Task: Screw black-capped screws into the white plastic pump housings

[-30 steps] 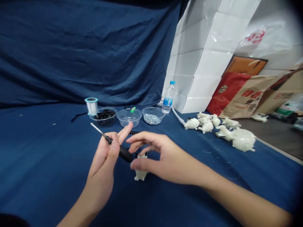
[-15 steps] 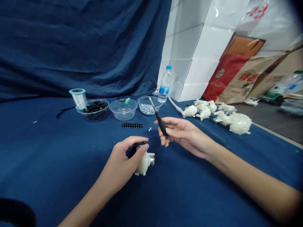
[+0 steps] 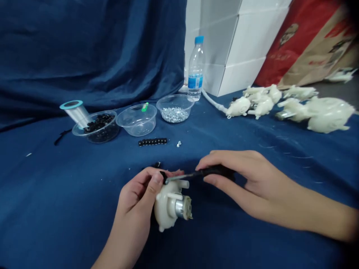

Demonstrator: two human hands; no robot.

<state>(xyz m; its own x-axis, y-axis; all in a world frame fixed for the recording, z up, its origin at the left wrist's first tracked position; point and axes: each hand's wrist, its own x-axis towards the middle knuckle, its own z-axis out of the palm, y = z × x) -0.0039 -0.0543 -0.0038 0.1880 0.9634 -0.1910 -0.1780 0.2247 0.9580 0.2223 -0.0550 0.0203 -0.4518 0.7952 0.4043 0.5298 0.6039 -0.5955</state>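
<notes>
My left hand is closed around the upper left side of a cream plastic pump housing with a silver motor on its right. A small black part sits at the housing's top, by my left thumb and fingers. My right hand grips the black handle of a screwdriver. Its metal shaft points left, and the tip reaches the black part, where a small screw head seems to be. Beyond the hands lie a row of black parts and a few loose screws.
Clear bowls stand behind: one of black parts, one with a green label, one of screws. A wire spool leans at left. A water bottle and white boxes stand behind; more cream housings lie right.
My right hand has turned the screwdriver from pointing up to pointing left and brought its tip to the black part. The housing appears closer and turned, showing more motor. The view has shifted.
</notes>
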